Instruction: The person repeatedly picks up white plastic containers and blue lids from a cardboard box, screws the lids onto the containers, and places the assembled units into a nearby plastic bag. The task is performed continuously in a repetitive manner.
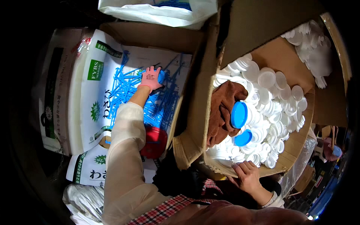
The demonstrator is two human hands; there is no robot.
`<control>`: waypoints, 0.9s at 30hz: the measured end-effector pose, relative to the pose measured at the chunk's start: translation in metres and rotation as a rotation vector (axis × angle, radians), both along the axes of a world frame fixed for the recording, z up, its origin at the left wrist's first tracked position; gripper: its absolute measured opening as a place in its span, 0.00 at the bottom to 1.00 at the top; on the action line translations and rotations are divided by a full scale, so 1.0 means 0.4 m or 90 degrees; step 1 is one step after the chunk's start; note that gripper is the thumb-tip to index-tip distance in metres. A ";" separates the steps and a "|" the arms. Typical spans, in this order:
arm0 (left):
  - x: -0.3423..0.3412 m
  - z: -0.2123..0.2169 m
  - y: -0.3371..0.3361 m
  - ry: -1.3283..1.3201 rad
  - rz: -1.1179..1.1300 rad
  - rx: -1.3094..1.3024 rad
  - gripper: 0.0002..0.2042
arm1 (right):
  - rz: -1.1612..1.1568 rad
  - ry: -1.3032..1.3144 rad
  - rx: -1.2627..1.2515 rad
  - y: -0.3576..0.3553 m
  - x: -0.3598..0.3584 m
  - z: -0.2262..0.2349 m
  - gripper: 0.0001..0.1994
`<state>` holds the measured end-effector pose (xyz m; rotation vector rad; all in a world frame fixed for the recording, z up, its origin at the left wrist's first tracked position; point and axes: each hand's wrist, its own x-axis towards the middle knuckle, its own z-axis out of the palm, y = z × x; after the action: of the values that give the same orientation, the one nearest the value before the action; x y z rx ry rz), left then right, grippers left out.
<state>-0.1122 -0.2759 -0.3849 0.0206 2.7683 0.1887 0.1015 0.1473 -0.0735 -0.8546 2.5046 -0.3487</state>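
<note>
A: Where the left hand (150, 78) lands, log it: pink glove, fingers spread flat on the heap of thin blue plastic pieces (129, 88), pressing, not closed on any. Heap sits in a cardboard box (150, 35) at upper left, lined w/ white printed bags (95, 86).

B: Right hand (247, 174)?

A: Bare. Fingers curled over the near rim of the second cardboard box (195, 123), lower right; gripping the edge, nothing else in it.

B: Contents of that box?

A: Full of white round lids (270, 101), piled loose. Two blue round lids (239, 114) on top, near the box's left side, just beside a brown cloth (222, 110) draped along that wall.

B: Other items?

A: Red object (155, 140) beside the left forearm, partly hidden by the sleeve, can't ID. More white lids in another box (313, 52) upper right. White plastic bag (157, 11) at top edge.
</note>
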 end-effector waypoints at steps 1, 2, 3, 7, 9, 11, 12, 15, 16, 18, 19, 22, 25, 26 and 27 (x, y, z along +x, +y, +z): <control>-0.006 0.007 0.013 -0.017 -0.024 -0.012 0.43 | -0.005 0.005 -0.007 0.001 0.005 -0.001 0.21; -0.010 0.006 0.020 -0.002 -0.024 -0.026 0.42 | -0.011 0.011 -0.015 0.002 0.006 -0.003 0.21; -0.012 0.011 0.015 0.014 -0.024 -0.041 0.42 | -0.017 0.018 -0.023 0.004 0.008 -0.005 0.20; 0.082 -0.002 -0.058 0.311 0.063 0.089 0.44 | 0.040 0.036 -0.037 0.014 -0.004 0.012 0.20; 0.119 0.193 0.021 0.457 0.154 0.218 0.43 | 0.013 0.037 -0.034 0.027 0.018 -0.004 0.20; 0.170 0.536 0.147 0.401 0.091 0.460 0.43 | -0.006 0.094 -0.062 0.032 0.033 -0.012 0.20; 0.214 0.635 0.184 0.426 0.010 0.502 0.44 | -0.004 0.094 -0.073 0.033 0.032 -0.004 0.20; 0.263 0.840 0.314 0.405 -0.262 0.571 0.44 | -0.006 0.155 -0.067 0.042 0.062 -0.024 0.17; 0.265 0.878 0.373 0.332 -0.314 0.586 0.44 | -0.005 0.140 -0.087 0.042 0.060 -0.017 0.17; 0.262 0.880 0.466 0.193 -0.409 0.476 0.44 | -0.030 0.089 -0.161 0.045 0.054 -0.014 0.19; 0.252 0.845 0.492 0.131 -0.456 0.393 0.44 | -0.057 0.062 -0.232 0.054 0.051 -0.021 0.20; 0.240 0.852 0.535 0.065 -0.410 0.397 0.44 | -0.288 -0.035 -0.430 0.077 0.036 -0.024 0.17; 0.213 0.821 0.533 0.124 -0.265 0.607 0.39 | -0.481 -0.008 -0.513 0.106 -0.009 -0.001 0.12; 0.235 0.898 0.568 -0.001 -0.200 0.696 0.36 | -0.539 -0.047 -0.602 0.118 -0.027 -0.009 0.11; 0.252 0.976 0.614 -0.124 -0.139 0.782 0.33 | -0.582 -0.070 -0.607 0.145 -0.057 -0.015 0.11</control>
<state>-0.0116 -0.0302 0.0054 0.5600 2.0154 1.6402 0.0787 0.2053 -0.0795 0.1359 2.4008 -1.8970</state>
